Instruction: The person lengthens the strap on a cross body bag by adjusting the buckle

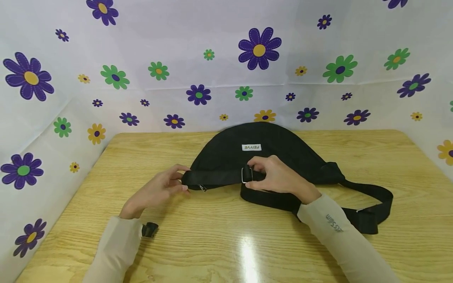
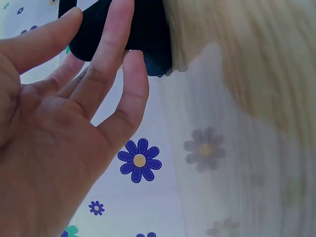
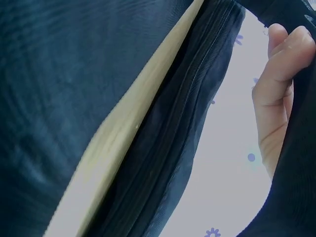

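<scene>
A black fanny pack (image 1: 226, 153) lies flat on the wooden table, its white label upside down to me. At its left end, my left hand (image 1: 161, 190) pinches the black strap end between thumb and fingers. The left wrist view shows the thumb and fingers of the left hand (image 2: 74, 113) around the dark fabric. My right hand (image 1: 283, 177) pinches the strap at a silver metal slider buckle (image 1: 244, 175), near the bag's lower edge. In the right wrist view, fingers of the right hand (image 3: 281, 84) show behind dark strap webbing, partly hidden.
The rest of the strap (image 1: 385, 200) loops out to the right over the wooden table (image 1: 198, 243). A small zipper pull (image 1: 202, 188) hangs near the left end. Behind the table stands a white flower-print cloth (image 1: 219, 70). A small black piece (image 1: 150, 230) sticks out beside the left sleeve.
</scene>
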Available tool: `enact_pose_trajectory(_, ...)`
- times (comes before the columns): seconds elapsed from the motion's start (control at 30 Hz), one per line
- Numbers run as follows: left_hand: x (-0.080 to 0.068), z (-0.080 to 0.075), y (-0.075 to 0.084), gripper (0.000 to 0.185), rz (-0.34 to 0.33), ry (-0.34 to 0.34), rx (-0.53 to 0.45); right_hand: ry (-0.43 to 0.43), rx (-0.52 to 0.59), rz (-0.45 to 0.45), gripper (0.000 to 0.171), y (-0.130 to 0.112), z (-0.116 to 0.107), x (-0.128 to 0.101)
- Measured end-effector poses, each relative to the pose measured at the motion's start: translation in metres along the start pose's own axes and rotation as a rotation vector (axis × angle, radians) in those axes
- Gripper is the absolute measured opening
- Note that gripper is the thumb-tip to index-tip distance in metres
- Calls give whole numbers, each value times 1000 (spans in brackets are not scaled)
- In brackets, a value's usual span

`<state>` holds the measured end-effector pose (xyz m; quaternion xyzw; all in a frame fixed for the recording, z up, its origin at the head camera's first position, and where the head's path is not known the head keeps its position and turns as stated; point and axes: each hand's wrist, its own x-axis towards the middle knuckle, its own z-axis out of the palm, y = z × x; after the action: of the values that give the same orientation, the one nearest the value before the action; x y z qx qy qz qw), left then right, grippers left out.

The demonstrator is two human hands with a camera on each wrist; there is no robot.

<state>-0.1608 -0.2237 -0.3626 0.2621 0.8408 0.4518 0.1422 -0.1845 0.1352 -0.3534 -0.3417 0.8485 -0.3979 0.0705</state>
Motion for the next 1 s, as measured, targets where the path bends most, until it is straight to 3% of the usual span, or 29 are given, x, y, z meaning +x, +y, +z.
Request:
enact_pose_trajectory(0.6,-2,-9,-10,41,12,-22,-80,-21,7,9,32,7,-10,-13)
enact_pose_trajectory(0.83,-4,-6,-5,39,21,36,90,-12,6,29,32,8,-11,-12)
enact_pose_trajectory(1.0,-2,-6,16,47,62,93,231,-11,21,42,32,7,-11,-11)
